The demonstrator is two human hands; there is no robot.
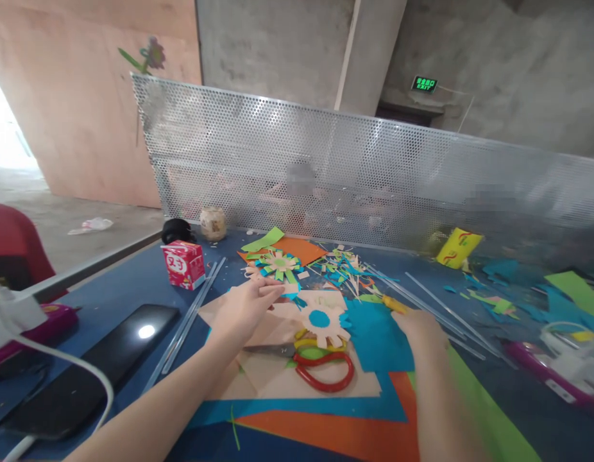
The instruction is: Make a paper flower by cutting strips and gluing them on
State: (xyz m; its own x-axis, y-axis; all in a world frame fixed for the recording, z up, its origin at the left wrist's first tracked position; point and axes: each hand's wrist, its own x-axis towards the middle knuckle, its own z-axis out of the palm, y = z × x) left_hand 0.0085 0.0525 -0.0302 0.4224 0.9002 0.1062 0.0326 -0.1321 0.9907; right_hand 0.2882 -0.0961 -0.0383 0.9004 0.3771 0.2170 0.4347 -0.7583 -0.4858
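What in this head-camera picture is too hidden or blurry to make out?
- Right hand: motion-blurred; its grip on the yellow tool is unclear.
- Scissors: blades partly under the left hand and forearm.
- Behind the perforated screen: only blurred shapes.
- Phone: glare hides its screen.

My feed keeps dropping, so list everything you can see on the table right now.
Scissors: 1, red and yellow handles, on beige paper near centre.
Paper flowers: 2, one green and teal at back, one beige with a blue centre.
Paper sheets: several, blue, orange, green, beige.
Drink carton: 1, red, left.
Phone: 1, black, left front.
Clear sticks: several.
Glue guns: 2, purple, far right and far left.
Mesh screen: 1, silver, behind.
Left hand: open, by paper flowers.
Right hand: around a yellow tool.
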